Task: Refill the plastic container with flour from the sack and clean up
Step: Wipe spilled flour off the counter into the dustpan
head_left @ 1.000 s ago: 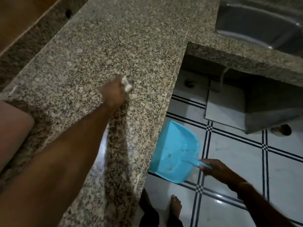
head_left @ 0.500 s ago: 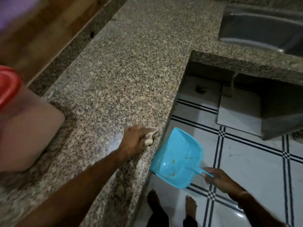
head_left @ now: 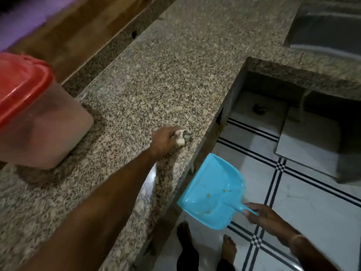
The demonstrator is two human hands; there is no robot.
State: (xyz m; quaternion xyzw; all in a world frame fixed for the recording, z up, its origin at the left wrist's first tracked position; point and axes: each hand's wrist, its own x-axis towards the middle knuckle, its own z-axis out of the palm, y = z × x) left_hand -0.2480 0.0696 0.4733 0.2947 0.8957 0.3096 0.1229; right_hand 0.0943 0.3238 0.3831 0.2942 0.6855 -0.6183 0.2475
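Wiping stage, by the look of it: left hand (head_left: 166, 139) lies on the counter (head_left: 166, 75), fingers curled round a small pale-and-grey wad (head_left: 182, 138) (cloth or sponge, cannot tell which), just short of the front edge.

Right hand (head_left: 263, 216) grips the handle of the blue pan (head_left: 213, 190), thumb and fingers closed round it. The pan hangs below counter level, over the tiled floor (head_left: 312, 202).

Key relation:
- The pan lies down and to the right of the wad, beyond the counter edge.
- Its long axis runs from the handle at lower right up to the mouth at upper left, so the mouth faces the edge.
- The mouth looks near the edge, though I cannot tell if it touches.
- The left hand is the nearer of the 2 to the edge and would do the sweeping; the right only has to hold the pan steady beneath.

My reading: the stroke should run toward the person and rightward, off the edge, at the stretch directly above the mouth. If the wad leaves the edge further back, the sweepings would miss the pan and land on the floor.

Any flour on the counter is lost in the granite speckle. A few yellowish crumbs sit in the pan.

The tub (head_left: 45, 130), red lid (head_left: 21, 83) on, stands on the counter well to the left, apart from both hands. The sink (head_left: 328, 26) is at far right.
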